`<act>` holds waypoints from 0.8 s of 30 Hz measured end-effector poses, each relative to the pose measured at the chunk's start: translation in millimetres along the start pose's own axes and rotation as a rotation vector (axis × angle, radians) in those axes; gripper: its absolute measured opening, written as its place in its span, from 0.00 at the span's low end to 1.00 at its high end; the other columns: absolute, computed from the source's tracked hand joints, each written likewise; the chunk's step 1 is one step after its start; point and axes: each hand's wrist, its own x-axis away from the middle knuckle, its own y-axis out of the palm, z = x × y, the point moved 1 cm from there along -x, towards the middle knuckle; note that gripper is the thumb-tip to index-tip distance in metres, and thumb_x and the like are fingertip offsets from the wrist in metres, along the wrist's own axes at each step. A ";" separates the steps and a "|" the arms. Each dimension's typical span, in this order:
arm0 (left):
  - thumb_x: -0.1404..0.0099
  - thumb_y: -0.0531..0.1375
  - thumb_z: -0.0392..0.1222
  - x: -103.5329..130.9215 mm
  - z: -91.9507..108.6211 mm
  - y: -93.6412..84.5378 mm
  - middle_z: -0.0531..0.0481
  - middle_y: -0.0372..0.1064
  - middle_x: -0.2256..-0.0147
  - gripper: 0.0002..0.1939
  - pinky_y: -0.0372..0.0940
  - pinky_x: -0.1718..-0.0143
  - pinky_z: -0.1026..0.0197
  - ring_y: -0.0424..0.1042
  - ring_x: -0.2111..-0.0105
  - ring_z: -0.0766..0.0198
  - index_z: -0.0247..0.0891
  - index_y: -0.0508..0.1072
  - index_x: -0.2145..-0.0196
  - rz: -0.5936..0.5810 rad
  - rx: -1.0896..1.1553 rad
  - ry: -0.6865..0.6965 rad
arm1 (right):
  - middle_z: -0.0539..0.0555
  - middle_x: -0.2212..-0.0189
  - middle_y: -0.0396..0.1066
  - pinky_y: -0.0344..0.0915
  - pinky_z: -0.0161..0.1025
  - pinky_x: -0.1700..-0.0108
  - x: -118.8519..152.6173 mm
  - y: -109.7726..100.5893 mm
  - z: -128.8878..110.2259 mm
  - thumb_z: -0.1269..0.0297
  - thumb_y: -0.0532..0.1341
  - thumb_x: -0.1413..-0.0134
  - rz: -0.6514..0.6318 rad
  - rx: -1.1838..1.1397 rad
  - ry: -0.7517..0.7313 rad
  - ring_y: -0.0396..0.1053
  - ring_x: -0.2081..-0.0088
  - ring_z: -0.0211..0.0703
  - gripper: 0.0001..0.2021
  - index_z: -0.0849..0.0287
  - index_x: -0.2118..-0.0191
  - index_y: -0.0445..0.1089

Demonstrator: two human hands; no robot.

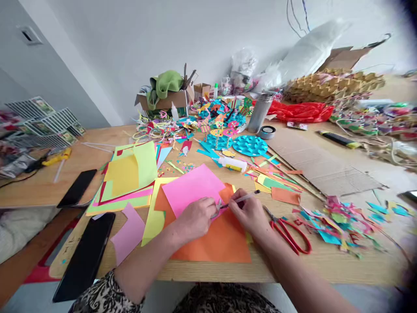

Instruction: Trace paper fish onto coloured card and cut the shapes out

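In my right hand (245, 214) is a slim pale pen (248, 197) with a dark end, gripped between thumb and fingers. Its tip points left toward a small pale paper cutout (217, 209). My left hand (198, 216) has its fingers bent together on that cutout, pressing it against a bright pink sheet (195, 187); the cutout is partly hidden. Beneath the pink sheet lies an orange sheet (211, 245), with yellow paper (148, 232) under it. Red-handled scissors (289, 232) rest on the table just right of my right hand.
Coloured sheets (130, 174) are stacked at left, near two black phones (86, 256) (77, 188). A white glue bottle (233, 164), a blue disc (250, 145) and a metal flask (259, 114) stand or lie beyond my hands. Paper scraps (342, 224) pile at right beside cardboard (325, 163).
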 end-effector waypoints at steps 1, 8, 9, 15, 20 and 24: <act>0.37 0.52 0.25 0.3 -0.4 -0.6 0.47 0.68 0.63 0.11 0.65 0.60 0.62 0.68 0.61 0.60 0.35 0.71 0.64 0.006 0.001 0.003 | 0.48 0.82 0.66 0.54 0.34 0.76 0.5 -0.4 0.2 0.60 0.54 0.50 0.001 0.003 0.009 0.65 0.79 0.40 0.07 0.55 0.75 0.60; 0.39 0.52 0.24 2.0 -3.2 1.7 0.47 0.69 0.62 0.13 0.66 0.58 0.61 0.69 0.60 0.60 0.34 0.71 0.62 0.036 0.014 0.019 | 0.47 0.82 0.65 0.55 0.34 0.77 3.6 1.0 -0.3 0.60 0.54 0.49 0.012 -0.002 -0.008 0.63 0.81 0.39 0.07 0.55 0.75 0.60; 0.40 0.52 0.23 2.3 -3.7 3.0 0.46 0.69 0.61 0.14 0.67 0.56 0.61 0.69 0.59 0.60 0.34 0.71 0.61 0.048 0.023 0.024 | 0.47 0.82 0.65 0.55 0.34 0.77 3.8 1.6 -0.3 0.60 0.54 0.49 0.017 -0.005 -0.018 0.63 0.81 0.38 0.07 0.55 0.75 0.60; 0.38 0.52 0.23 3.3 -5.3 8.0 0.45 0.71 0.53 0.16 0.65 0.48 0.58 0.68 0.51 0.59 0.33 0.70 0.55 0.142 0.072 0.072 | 0.47 0.83 0.64 0.55 0.33 0.78 4.3 3.2 -0.8 0.62 0.54 0.49 0.019 -0.033 -0.035 0.62 0.81 0.37 0.07 0.55 0.75 0.60; 0.37 0.53 0.24 2.7 -4.0 5.9 0.45 0.72 0.55 0.14 0.67 0.50 0.57 0.69 0.53 0.58 0.32 0.72 0.57 0.096 0.054 0.078 | 0.46 0.83 0.63 0.54 0.33 0.78 4.3 1.7 -3.6 0.63 0.54 0.50 0.026 -0.020 -0.025 0.61 0.81 0.37 0.07 0.55 0.76 0.60; 0.37 0.52 0.24 2.5 -3.4 5.0 0.44 0.72 0.55 0.15 0.68 0.50 0.57 0.69 0.53 0.58 0.31 0.72 0.55 0.099 0.040 0.086 | 0.46 0.83 0.63 0.55 0.33 0.78 4.4 2.0 -2.5 0.64 0.54 0.50 0.027 -0.019 -0.027 0.61 0.81 0.37 0.06 0.55 0.76 0.60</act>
